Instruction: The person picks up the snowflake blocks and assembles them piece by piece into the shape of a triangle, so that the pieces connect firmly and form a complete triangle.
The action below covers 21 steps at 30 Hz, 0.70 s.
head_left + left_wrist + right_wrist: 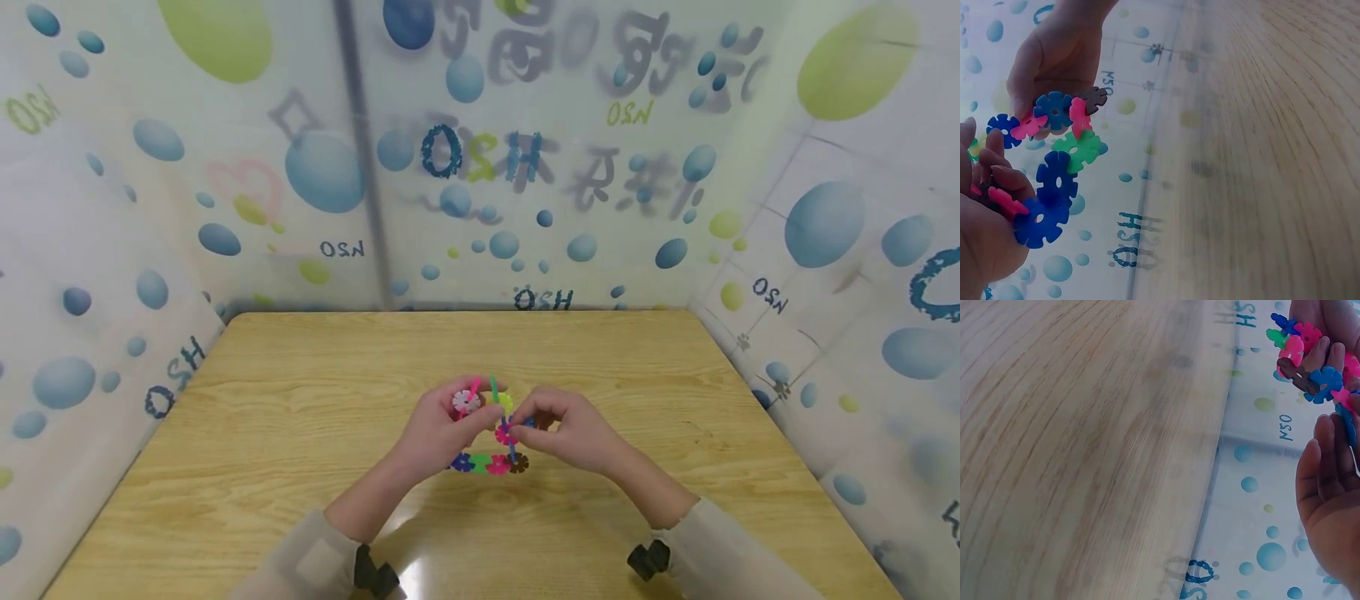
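Note:
Both hands hold a ring-like assembly of interlocking snowflake discs, raised over the table's middle. My left hand (438, 433) grips its left side, thumb across the front, near a pale pink disc (467, 402) and a yellow disc (507, 402). The fingers of my right hand (576, 432) pinch the right side, by a pink disc (504, 434) and a blue disc (1327, 384). Along the bottom run a dark blue disc (463, 462), a green disc (1075, 150), a pink disc (497, 465) and a brown disc (519, 462). Fingers hide part of the assembly.
A wooden table (300, 367) spreads beneath both hands. White curtain-like walls (480, 275) with blue and green dots stand close at its back and sides. Dark wrist straps (375, 573) sit at both sleeves.

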Tool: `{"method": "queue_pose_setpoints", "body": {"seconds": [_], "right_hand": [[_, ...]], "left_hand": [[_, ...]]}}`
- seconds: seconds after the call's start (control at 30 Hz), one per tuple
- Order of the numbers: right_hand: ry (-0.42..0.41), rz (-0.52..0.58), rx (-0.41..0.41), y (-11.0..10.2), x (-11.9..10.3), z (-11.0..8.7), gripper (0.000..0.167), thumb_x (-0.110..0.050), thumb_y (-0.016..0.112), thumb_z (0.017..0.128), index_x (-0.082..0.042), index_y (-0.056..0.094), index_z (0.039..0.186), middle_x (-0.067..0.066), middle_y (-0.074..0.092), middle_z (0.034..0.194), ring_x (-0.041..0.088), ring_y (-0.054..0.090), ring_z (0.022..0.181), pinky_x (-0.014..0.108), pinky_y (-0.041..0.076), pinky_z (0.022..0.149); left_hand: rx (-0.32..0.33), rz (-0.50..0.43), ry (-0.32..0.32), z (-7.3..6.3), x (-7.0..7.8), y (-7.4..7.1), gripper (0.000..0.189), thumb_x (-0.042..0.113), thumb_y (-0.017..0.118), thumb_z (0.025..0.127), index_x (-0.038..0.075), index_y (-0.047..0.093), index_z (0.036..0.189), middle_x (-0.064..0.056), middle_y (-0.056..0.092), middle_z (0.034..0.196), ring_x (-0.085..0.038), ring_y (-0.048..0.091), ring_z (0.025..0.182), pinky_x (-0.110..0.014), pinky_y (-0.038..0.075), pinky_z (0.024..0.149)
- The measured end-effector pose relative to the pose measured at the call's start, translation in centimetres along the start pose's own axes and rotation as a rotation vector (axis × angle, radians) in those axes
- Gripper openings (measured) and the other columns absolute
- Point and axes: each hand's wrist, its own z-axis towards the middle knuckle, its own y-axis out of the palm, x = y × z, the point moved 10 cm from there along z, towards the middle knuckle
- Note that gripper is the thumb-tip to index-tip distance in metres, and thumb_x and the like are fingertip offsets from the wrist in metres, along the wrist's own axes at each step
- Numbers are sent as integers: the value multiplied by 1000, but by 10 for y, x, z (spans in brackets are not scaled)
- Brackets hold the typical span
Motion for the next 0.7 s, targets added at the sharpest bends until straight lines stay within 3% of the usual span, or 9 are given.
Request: {"method": "queue_pose_setpoints", "body": {"seconds": [0.2, 0.37, 0.57, 0.7], "right_hand": [[35, 13, 17, -6, 6, -1, 7, -25, 77, 105, -20, 80, 108, -3, 76, 103, 19, 67, 89, 29, 58, 79], [78, 78, 141, -30, 13, -4, 12, -25, 71, 109, -18, 80, 114, 5, 73, 102, 20, 67, 87, 30, 59, 76], [-37, 107, 215, -53, -18, -2, 20, -12, 70, 108, -11, 74, 127, 10, 70, 104, 17, 68, 86, 29, 60, 76], [-110, 74, 221, -54, -42, 2, 27, -7, 75, 104, -12, 72, 130, 5, 73, 104, 17, 70, 88, 29, 62, 76]], "left_hand": [[-4, 19, 6, 0, 1, 1, 16, 27, 76, 106, 14, 68, 107, -5, 60, 78, -12, 46, 60, -22, 41, 56], [-19, 71, 15, 0, 2, 3, 17, 28, 78, 105, 14, 67, 101, -6, 67, 87, -13, 52, 67, -23, 48, 62], [-53, 172, 38, 0, 4, 9, 18, 26, 78, 104, 15, 65, 97, 3, 59, 80, -10, 50, 67, -23, 47, 64], [-57, 219, 35, -2, 5, 12, 16, 24, 77, 105, 14, 67, 98, 5, 60, 78, -6, 48, 64, -21, 46, 61]]}}
